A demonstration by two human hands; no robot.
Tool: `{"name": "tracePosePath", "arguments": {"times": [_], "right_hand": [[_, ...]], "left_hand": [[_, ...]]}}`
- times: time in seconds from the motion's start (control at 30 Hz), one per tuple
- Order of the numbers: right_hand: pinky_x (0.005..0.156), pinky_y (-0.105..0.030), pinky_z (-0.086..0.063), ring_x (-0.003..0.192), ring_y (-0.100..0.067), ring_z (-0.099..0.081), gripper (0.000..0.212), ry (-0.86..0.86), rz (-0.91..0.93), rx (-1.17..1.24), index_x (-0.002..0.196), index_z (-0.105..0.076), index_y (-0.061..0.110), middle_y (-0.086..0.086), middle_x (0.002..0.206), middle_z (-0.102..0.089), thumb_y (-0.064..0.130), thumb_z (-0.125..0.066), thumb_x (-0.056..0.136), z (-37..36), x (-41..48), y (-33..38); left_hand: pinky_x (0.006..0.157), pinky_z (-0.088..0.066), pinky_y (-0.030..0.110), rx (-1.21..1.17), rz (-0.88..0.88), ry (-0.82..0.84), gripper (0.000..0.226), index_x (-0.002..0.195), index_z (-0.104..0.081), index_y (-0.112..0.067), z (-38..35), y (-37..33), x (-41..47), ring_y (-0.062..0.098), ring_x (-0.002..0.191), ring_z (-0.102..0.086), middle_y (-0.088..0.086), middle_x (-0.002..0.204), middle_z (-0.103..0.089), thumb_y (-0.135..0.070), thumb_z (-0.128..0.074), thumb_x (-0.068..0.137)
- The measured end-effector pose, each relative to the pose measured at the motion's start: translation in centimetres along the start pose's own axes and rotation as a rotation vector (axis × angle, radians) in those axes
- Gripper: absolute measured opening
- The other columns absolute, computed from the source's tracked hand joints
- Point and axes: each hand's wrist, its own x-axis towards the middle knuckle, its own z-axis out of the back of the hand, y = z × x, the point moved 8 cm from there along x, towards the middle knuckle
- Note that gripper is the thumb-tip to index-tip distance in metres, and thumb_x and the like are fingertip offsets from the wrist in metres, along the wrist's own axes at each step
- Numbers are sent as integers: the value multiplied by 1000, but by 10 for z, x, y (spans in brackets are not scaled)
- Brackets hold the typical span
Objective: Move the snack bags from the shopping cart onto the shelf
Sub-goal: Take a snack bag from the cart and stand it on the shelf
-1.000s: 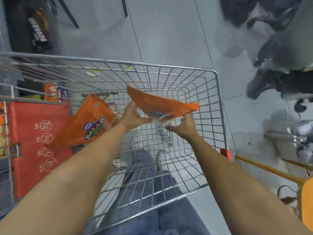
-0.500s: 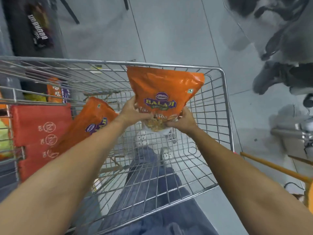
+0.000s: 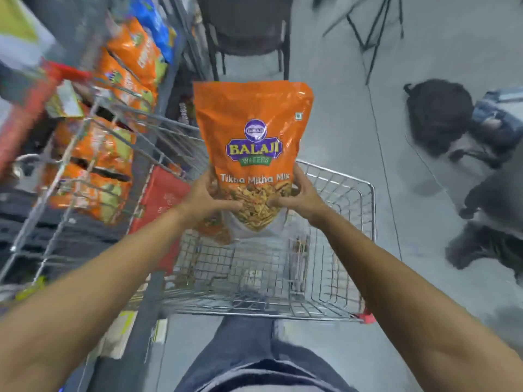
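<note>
1. Up comes the snack bag (image 3: 252, 137), held upright in mid-air above the shopping cart (image 3: 368, 222), label facing the camera!
2. It's a glossy orange pouch, tall and roughly rectangular with a flat sealed top edge, light glinting off the creased film near the upper corners.
3. Front and centre: a purple round badge, a purple banner reading "BALAJI" in yellow, a green strip below it, then white lettering, "Tikha Mitha Mix".
4. At the bottom there's a clear window, and through it a heap of crinkly yellow-orange snack mix.
5. The left hand (image 3: 205, 198) is clamped on the lower left edge of the pouch, fingers curled round the back, thumb pressing across the window.
6. The right hand (image 3: 297, 195) mirrors it on the lower right edge, thumb on the front, fingers wrapped behind. Both firmly closed on the bag!
7. The cart beneath is thin silvery wire in a square grid, rounded at the corners, with a red plastic bumper at its near right corner.
8. On the left, the wire shelf (image 3: 93, 154), blurred, carries rows of similar orange packets (image 3: 93, 145), with blue ones higher up.
9. Smooth grey floor (image 3: 353, 94) all around; a black backpack (image 3: 438, 114) slumps at the right.
</note>
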Motion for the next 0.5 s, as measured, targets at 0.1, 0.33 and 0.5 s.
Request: {"name": "tracePosePath", "arguments": {"times": [0.1,0.33,0.5], "right_hand": [[71,-23,-58,99,-11,-69,73,112,108,-40,115,-55,45,16,107,-72,6,-87,62,-30,3,59],[79,-31,-57,104,-21,-68,79,362,333,-81,129,-50,15,-6,115,-70,2,-85,59,-135,-4,179],[75,-29,-58,92,-16,-71,68,518,486,-91,107,-62,26,7,96,-76,1,-87,49,-243,-27,245]], "left_hand": [[94,-53,30,0,-88,-126,91,134,-34,-29,33,-42,-36,3,105,-63,-13,122,-58,3,-80,62],[95,-50,29,41,-263,-491,92,136,-35,-16,118,-115,-155,7,109,-59,4,132,-55,2,-82,59],[102,-46,42,35,-354,-715,86,131,-40,-8,178,-147,-269,21,114,-57,13,128,-56,10,-80,57]]}}
